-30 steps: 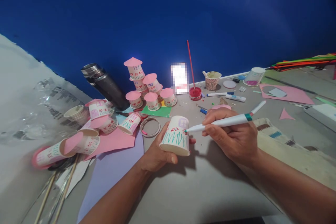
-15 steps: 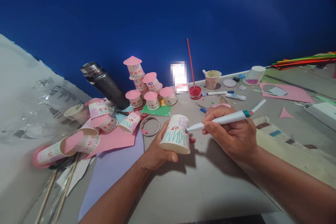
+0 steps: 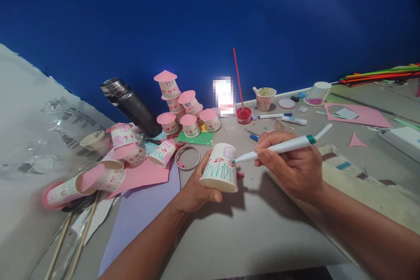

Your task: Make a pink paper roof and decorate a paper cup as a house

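Observation:
My left hand [image 3: 197, 186] is wrapped round a white paper cup [image 3: 218, 170], held upside down and slightly tilted above the table. Drawn on the cup are a purple window, red flowers and green zigzag grass. In my right hand [image 3: 288, 164] is a green marker [image 3: 278, 148], its tip at the cup's right side beside the red flowers. A roll of tape [image 3: 187, 158] lies just left of the cup. Further left, a decorated cup [image 3: 162, 153] with a similar window and grass rests on its side.
Pink-roofed cups [image 3: 166, 85] are stacked at the back near a dark flask [image 3: 131, 105]. More decorated cups lie at left on pink paper [image 3: 144, 177]. A red pot with a stick [image 3: 244, 116], a patterned cup [image 3: 265, 99] and a blue-capped marker [image 3: 274, 116] stand or lie behind my right hand.
The marker's tip has shifted slightly up and right on the cup, and my right hand has tilted a little with it. My left hand and the cup stay in place.

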The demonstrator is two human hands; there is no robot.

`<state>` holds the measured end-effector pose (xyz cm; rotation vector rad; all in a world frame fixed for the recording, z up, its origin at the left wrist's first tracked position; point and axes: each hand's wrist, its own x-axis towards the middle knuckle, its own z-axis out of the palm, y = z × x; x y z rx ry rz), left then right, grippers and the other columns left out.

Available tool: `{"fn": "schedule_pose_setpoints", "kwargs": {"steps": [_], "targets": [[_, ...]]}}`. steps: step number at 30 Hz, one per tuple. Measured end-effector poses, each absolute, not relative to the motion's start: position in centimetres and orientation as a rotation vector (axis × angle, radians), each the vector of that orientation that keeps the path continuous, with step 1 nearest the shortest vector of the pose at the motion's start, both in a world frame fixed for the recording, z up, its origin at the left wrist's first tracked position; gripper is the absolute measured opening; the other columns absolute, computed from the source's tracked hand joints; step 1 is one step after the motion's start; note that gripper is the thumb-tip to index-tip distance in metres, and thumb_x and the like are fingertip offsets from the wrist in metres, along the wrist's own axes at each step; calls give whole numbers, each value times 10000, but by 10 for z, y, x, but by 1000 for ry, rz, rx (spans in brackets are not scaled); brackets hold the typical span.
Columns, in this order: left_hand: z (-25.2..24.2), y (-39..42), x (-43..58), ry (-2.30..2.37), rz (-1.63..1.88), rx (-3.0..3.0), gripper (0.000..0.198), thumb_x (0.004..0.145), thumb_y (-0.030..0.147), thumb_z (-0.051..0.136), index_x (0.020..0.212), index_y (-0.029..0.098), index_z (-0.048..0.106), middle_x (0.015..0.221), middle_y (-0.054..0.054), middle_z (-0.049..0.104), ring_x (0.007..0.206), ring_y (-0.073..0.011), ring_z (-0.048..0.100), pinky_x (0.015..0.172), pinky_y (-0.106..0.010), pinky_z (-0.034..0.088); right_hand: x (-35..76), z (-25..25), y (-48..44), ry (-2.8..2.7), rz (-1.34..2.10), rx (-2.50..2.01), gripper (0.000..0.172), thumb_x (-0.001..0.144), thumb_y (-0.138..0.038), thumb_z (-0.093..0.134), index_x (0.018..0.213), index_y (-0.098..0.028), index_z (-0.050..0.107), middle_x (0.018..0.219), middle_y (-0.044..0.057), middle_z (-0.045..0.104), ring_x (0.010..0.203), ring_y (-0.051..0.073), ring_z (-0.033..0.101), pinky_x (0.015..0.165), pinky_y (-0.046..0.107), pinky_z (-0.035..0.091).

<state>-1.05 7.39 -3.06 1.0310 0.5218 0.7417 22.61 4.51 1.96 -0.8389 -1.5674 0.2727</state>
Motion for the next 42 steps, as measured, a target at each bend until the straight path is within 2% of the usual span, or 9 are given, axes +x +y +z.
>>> {"fn": "schedule_pose_setpoints", "kwargs": {"steps": [5, 9, 11, 18, 24, 28, 33, 37, 42], "targets": [[-28, 73, -9, 520, 743, 1032, 1077, 543, 374, 1055, 1474, 310, 516, 1507, -177, 578, 1228, -423, 696, 954, -492, 604, 225, 21, 47, -1596, 250, -804, 123, 944, -173, 680, 835, -229, 686, 734, -25, 733, 625, 130, 675, 572, 253, 520], [-25, 72, -6, 521, 740, 1032, 992, 560, 285, 1051, 1414, 295, 545, 1308, -124, 693, 1161, -375, 730, 916, -442, 612, 228, 18, 45, -1575, 259, -849, 82, 956, -187, 680, 889, -233, 690, 722, -30, 721, 628, 135, 673, 575, 260, 512], [-23, 72, -5, 548, 748, 1050, 992, 551, 249, 1050, 1403, 291, 543, 1273, -114, 707, 1136, -359, 737, 917, -440, 608, 229, 16, 45, -1578, 262, -865, 68, 959, -194, 682, 905, -234, 691, 735, -30, 724, 637, 136, 677, 578, 260, 508], [-22, 71, -4, 633, 728, 1108, 1014, 515, 203, 1044, 1384, 278, 526, 1286, -124, 693, 1204, -377, 695, 917, -447, 597, 229, 19, 45, -1635, 250, -818, 101, 958, -178, 669, 869, -225, 680, 749, -27, 723, 610, 122, 666, 557, 243, 504], [-22, 71, -2, 585, 737, 1122, 978, 523, 192, 1036, 1358, 267, 532, 1288, -122, 698, 1267, -374, 666, 1030, -493, 550, 228, 22, 43, -1663, 271, -811, 135, 959, -168, 657, 838, -225, 676, 748, -22, 725, 606, 122, 663, 553, 245, 503], [-21, 71, -1, 574, 729, 1135, 966, 535, 206, 1032, 1360, 258, 532, 1291, -133, 701, 1253, -384, 675, 1007, -502, 564, 228, 25, 43, -1688, 250, -825, 143, 956, -170, 658, 826, -227, 678, 722, -25, 728, 582, 123, 650, 547, 253, 499], [-20, 70, -1, 631, 753, 1150, 972, 500, 193, 1039, 1346, 257, 564, 1402, -145, 640, 1342, -413, 606, 1035, -503, 555, 228, 26, 43, -1700, 244, -834, 152, 955, -173, 650, 815, -225, 675, 715, -18, 726, 571, 126, 638, 522, 255, 480], [-21, 71, -1, 598, 751, 1165, 956, 514, 174, 1028, 1345, 269, 565, 1328, -132, 675, 1275, -402, 652, 1022, -517, 560, 228, 26, 43, -1708, 255, -841, 164, 952, -164, 650, 801, -224, 670, 699, -21, 720, 566, 124, 639, 521, 250, 483], [-22, 72, -1, 600, 768, 1162, 949, 498, 152, 1026, 1326, 267, 576, 1403, -134, 635, 1335, -411, 607, 1063, -523, 538, 228, 27, 44, -1708, 283, -852, 159, 947, -176, 650, 798, -224, 670, 697, -12, 727, 564, 135, 647, 520, 259, 491]]}}
